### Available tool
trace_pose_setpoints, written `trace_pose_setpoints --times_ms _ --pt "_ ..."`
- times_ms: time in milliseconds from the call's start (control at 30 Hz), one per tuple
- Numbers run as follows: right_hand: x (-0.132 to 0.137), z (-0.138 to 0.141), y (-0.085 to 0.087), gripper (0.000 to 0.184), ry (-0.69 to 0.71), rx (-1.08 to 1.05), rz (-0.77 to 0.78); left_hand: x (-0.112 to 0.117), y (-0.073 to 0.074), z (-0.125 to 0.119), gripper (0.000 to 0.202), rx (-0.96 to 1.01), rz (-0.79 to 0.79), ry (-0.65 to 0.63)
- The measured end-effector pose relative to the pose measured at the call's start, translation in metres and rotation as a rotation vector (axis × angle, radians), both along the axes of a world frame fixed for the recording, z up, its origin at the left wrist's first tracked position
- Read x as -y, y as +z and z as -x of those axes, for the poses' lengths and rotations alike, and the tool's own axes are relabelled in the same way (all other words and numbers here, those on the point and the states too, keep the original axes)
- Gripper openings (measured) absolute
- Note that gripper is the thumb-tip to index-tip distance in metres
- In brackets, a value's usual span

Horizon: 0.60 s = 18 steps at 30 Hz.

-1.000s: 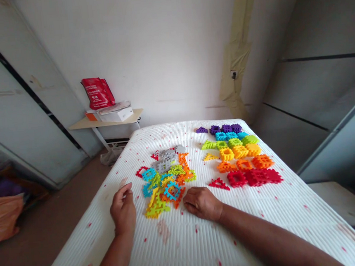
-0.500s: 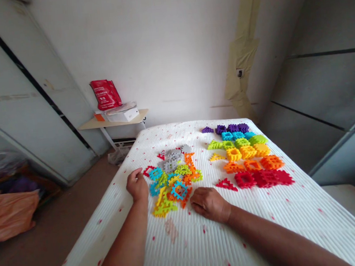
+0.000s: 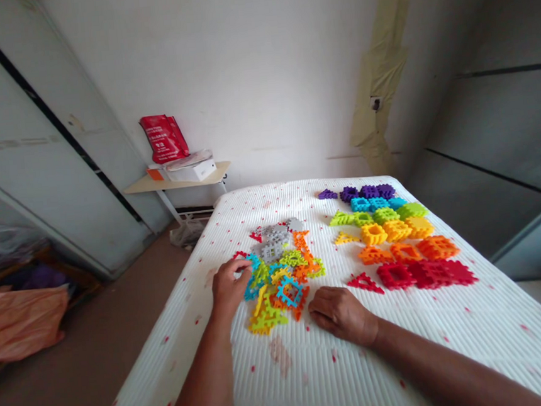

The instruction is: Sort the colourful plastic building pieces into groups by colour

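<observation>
Working remotely, I have brought my left hand (image 3: pixel 231 285) within reach of the blue notched plastic square (image 3: pixel 253 261) at the left edge of the multicoloured plastic heap (image 3: pixel 281 275), whether its fingers grip I cannot tell, while my right hand (image 3: pixel 341 314) rests right of that heap, fingers curled together.

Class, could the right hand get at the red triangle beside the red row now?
Probably yes: the right hand rests close by, and only bare sheet shows between it and the red triangle. Its fingers look curled, so they would likely need to open first.
</observation>
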State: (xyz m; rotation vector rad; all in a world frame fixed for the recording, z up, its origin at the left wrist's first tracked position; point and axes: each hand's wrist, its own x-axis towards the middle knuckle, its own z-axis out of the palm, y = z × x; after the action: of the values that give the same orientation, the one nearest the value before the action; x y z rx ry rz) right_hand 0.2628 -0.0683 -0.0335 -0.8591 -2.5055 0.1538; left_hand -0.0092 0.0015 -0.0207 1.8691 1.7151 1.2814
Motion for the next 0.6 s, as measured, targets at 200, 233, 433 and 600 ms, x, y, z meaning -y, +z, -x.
trace_pose_setpoints --times_ms 200,233,433,600 --pt "0.0 0.001 0.001 0.022 -0.017 0.007 -0.016 0.013 0.014 -0.012 0.015 -0.387 0.123 -0.137" --pt "0.0 0.002 0.002 0.022 -0.018 0.01 -0.019 0.015 0.016 -0.014 0.016 -0.451 0.138 -0.133" --pt "0.001 0.003 0.004 0.023 -0.012 0.016 -0.037 0.016 0.016 -0.018 0.014 -0.541 0.178 -0.11" --pt "0.002 0.002 0.004 0.02 -0.02 0.025 -0.049 0.009 0.008 -0.014 0.015 -0.389 0.08 -0.103"
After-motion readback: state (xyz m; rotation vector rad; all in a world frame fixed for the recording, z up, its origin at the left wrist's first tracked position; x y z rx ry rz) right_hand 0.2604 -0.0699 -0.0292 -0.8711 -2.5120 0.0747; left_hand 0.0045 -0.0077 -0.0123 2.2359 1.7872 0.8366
